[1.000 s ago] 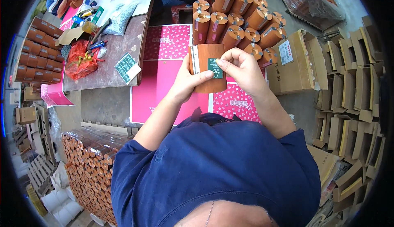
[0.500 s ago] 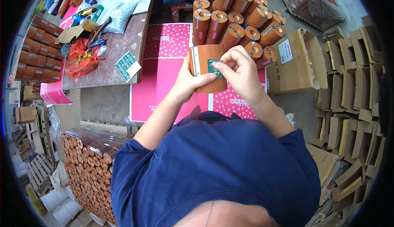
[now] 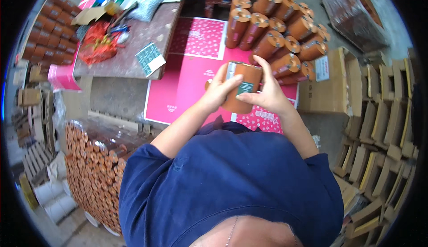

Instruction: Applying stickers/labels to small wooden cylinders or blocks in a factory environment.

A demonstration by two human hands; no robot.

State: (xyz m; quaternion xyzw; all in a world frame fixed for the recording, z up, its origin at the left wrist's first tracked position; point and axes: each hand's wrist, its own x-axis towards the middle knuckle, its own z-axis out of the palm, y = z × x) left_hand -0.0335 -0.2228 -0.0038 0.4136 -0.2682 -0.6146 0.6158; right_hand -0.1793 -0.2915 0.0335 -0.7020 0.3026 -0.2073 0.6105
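Observation:
Between my hands is a reddish-brown wood-look cylinder (image 3: 237,104), tilted, with a pale metallic strip on its left side. A green label (image 3: 244,88) lies on its curved side. My left hand (image 3: 219,90) wraps its left side, the thumb lying across the front. My right hand (image 3: 273,94) grips it from the right, thumb by the label's lower edge and fingers reaching up around the far side. Beyond, to the right, several similar cylinders (image 3: 273,41) stand close together.
On the brown table (image 3: 129,59) at left lie a sheet of green labels (image 3: 150,58), a red mesh bag (image 3: 94,46) and a bag of small pale pieces (image 3: 149,5). Pink printed sheets (image 3: 169,91) are below my hands. A cardboard box (image 3: 327,91) stands right; wrapped cylinders (image 3: 91,162) are stacked left.
My right hand has gone from pinching at the label to gripping the cylinder's right side. The cylinder has tilted, and the view has shifted.

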